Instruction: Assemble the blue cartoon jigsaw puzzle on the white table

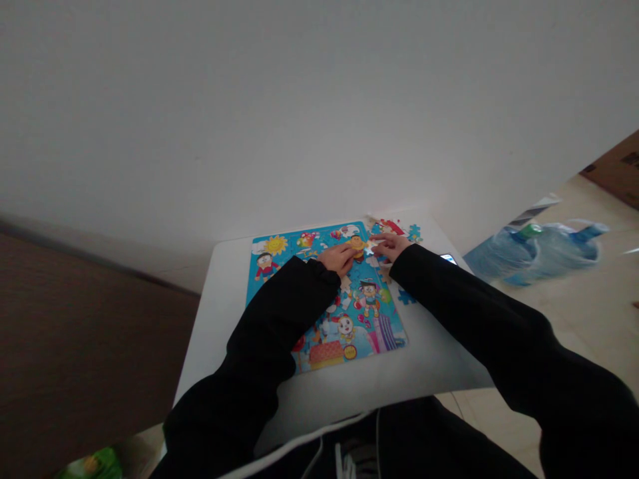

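Note:
A jigsaw puzzle (324,352) with a blue background and cartoon figures lies on a small white table (219,299). My left hand (338,258) rests on the upper middle of it, fingers stretched out towards an orange-clad figure (357,245). At the upper right edge, the thumb and fingers of my right hand (392,246) close on a small pale puzzle piece (369,247). Loose puzzle pieces (415,233) lie beyond and beneath my right hand, some hidden by the hand and sleeve. Part of the puzzle's middle is covered by my left sleeve.
A phone (448,258) with a lit screen lies beside my right forearm. The white wall (319,120) stands directly behind the table. To the right on the floor are large plastic water bottles (544,253) and a cardboard box (616,166). A brown panel (74,346) stands at left.

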The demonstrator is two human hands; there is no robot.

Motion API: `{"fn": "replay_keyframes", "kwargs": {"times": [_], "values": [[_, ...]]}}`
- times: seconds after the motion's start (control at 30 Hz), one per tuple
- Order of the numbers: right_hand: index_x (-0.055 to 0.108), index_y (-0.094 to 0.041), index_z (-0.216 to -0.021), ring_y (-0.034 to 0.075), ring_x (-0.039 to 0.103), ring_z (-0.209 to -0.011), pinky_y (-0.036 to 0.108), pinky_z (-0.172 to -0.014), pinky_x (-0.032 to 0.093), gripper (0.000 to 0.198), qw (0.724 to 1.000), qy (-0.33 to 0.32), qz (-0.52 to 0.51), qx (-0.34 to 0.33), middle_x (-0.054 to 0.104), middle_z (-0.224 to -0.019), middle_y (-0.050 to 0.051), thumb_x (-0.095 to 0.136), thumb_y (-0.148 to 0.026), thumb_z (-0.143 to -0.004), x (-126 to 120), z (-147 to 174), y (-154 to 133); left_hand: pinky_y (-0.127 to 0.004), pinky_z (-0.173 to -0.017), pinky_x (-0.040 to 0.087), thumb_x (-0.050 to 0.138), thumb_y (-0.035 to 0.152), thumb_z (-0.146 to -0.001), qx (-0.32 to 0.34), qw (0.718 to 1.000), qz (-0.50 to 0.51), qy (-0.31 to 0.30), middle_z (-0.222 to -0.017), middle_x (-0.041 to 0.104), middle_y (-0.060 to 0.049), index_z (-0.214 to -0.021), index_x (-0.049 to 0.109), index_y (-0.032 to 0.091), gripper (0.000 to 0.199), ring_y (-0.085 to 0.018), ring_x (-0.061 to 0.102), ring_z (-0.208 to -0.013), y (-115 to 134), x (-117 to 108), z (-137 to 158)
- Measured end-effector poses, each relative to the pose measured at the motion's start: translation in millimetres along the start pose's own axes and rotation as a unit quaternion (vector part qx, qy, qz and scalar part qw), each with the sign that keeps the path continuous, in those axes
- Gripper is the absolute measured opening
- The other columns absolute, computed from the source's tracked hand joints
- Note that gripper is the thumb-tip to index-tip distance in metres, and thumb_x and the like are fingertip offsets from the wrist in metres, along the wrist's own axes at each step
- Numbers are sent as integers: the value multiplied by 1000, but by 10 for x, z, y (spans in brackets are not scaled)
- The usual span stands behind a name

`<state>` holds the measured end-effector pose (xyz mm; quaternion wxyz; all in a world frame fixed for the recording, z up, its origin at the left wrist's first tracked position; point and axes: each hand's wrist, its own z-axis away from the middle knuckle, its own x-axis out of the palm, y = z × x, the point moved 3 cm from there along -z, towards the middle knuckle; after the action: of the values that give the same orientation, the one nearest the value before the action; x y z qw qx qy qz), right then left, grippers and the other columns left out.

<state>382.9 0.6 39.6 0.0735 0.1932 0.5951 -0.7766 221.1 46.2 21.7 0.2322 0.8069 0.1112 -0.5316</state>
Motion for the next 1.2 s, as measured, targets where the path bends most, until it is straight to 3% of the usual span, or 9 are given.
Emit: {"fn": "replay_keyframes", "kwargs": {"times": [0.17, 0.37, 0.5, 0.63, 0.8, 0.9, 1.0, 1.2], "values": [[62, -17, -100, 9, 57, -56, 16, -42, 45, 28, 999, -5, 40, -15, 62, -64, 1, 55, -21, -73, -114, 33, -40, -29, -84, 48, 43, 16, -80, -31, 999, 33, -10, -110, 60, -7, -104, 58, 17, 29, -18, 56, -101, -16, -8, 10], [57, -15, -94, 9, 54, -47, 19, -42, 44, 32, 995, -74, 63, -8, 62, -56, -3, 66, -16, -63, -116, 9, 31, -33, -78, 50, 40, 11, -78, -167, 979, 114, -2, -104, 64, -4, -105, 54, 19, 31, -20, 61, -94, -147, -14, 17], [58, -15, -77, 9, 56, -50, 18, -47, 44, 17, 993, -85, 78, -19, 62, -54, -2, 66, -16, -62, -86, 15, 26, -30, -81, 49, 36, 0, -73, -192, 965, 174, 24, -98, 66, -3, -101, 51, 18, 37, -18, 60, -96, -191, 26, -21], [61, -15, -80, 8, 56, -49, 17, -44, 42, 15, 991, -87, 95, -28, 64, -57, -1, 64, -18, -66, -72, -24, -31, -32, -78, 50, 36, 1, -74, -222, 939, 256, 57, -92, 68, -3, -97, 47, 19, 32, -17, 62, -90, -273, 95, -44], [63, -15, -84, 10, 60, -53, 17, -42, 45, 16, 994, -73, 79, -7, 66, -61, 1, 64, -18, -68, 62, -102, -161, -30, -82, 48, 39, 0, -71, -197, 919, 313, 134, -99, 64, -6, -99, 42, 17, 33, -14, 59, -95, -395, 29, -20], [63, -14, -84, 11, 61, -55, 18, -45, 49, 15, 996, -66, 53, 4, 67, -64, 3, 64, -19, -70, 246, -159, -232, -29, -76, 50, 42, 6, -73, -203, 918, 301, 159, -96, 63, -6, -96, 44, 17, 25, -14, 60, -90, -453, -74, 29], [63, -14, -86, 12, 62, -57, 19, -48, 51, 16, 996, -67, 59, 10, 68, -71, 5, 64, -20, -71, 430, -236, -257, -29, -72, 51, 47, 14, -75, -205, 940, 236, 136, -92, 64, -6, -90, 52, 17, 16, -16, 61, -85, -465, -149, 67], [68, -18, -89, 15, 64, -73, 23, -65, 51, 24, 970, -30, 235, -53, 69, -80, 4, 66, -30, -68, 461, -323, -337, -32, -76, 49, 57, 16, -71, -173, 979, 76, 75, -83, 67, -4, -81, 63, 17, 13, -19, 61, -81, -430, -117, 44]]}}
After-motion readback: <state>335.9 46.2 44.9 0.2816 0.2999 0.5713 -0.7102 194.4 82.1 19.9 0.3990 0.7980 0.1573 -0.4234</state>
